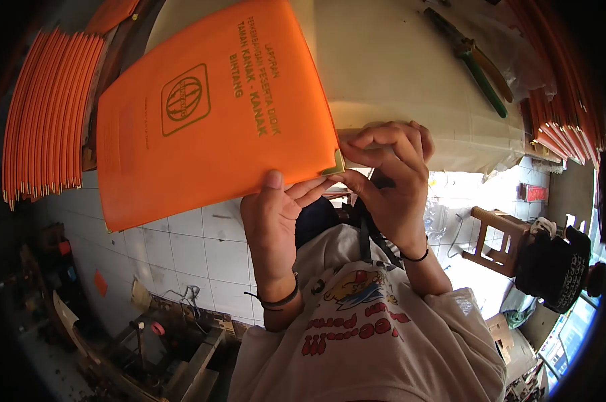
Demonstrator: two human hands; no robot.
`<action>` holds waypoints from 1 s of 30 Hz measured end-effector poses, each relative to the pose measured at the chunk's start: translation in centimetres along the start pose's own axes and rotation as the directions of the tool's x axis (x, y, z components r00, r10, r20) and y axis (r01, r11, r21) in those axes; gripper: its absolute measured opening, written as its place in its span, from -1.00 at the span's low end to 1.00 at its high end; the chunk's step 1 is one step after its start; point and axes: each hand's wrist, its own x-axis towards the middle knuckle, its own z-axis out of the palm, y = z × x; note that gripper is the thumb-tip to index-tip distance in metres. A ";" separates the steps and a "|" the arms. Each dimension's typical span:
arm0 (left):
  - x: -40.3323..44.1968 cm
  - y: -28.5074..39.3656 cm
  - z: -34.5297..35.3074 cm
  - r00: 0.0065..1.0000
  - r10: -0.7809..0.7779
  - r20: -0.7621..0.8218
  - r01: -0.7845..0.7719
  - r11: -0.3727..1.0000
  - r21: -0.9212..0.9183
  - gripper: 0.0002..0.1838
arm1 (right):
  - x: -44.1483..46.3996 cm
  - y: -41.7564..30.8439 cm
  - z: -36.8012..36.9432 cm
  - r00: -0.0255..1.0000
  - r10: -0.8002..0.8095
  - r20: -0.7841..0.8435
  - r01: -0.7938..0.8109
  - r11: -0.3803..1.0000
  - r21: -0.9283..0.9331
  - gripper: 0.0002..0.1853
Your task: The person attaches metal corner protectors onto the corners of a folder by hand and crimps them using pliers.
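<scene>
An orange folder (209,114) with gold lettering and a globe emblem is tilted up over the table's near edge. Along its lower edge, my left hand (271,221) grips it, thumb on the front cover and fingers behind. A gold metal corner (334,164) sits on the folder's near right corner. My right hand (393,181) pinches at that metal corner with thumb and index finger, the other fingers curled above. The fingertips partly hide the corner's tip, so how firmly it sits cannot be seen.
Orange folders stand in a stack (51,114) at the left, with more (561,100) at the right. Pliers with green handles (474,63) lie on the covered table (383,67). A wooden stool (494,238) stands on the tiled floor to the right.
</scene>
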 end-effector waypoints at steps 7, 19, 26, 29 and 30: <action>0.1 0.1 0.2 1.000 0.018 0.008 -0.018 0.999 0.033 -0.55 | 0.4 -0.3 0.2 0.998 0.040 -0.042 -0.039 0.998 0.042 -0.69; 0.5 0.0 0.6 1.000 0.023 0.003 -0.023 0.996 0.082 -0.43 | 0.0 0.4 0.3 0.999 -0.041 -0.020 0.041 0.999 -0.010 -0.66; 0.6 -0.5 0.1 0.998 0.002 0.057 0.001 0.999 -0.053 -0.43 | 1.7 2.4 -5.4 0.999 -0.033 -0.013 0.031 0.992 -0.119 -0.65; 0.6 -0.4 0.0 0.995 -0.031 0.095 0.037 0.997 -0.071 -0.41 | 4.7 6.5 -9.3 0.983 -0.060 -0.171 -0.015 0.912 -0.409 -0.74; 0.6 -0.3 0.0 0.994 -0.040 0.101 0.048 0.996 -0.078 -0.39 | 5.6 7.5 -9.9 0.989 -0.024 -0.146 -0.038 0.911 -0.411 -0.69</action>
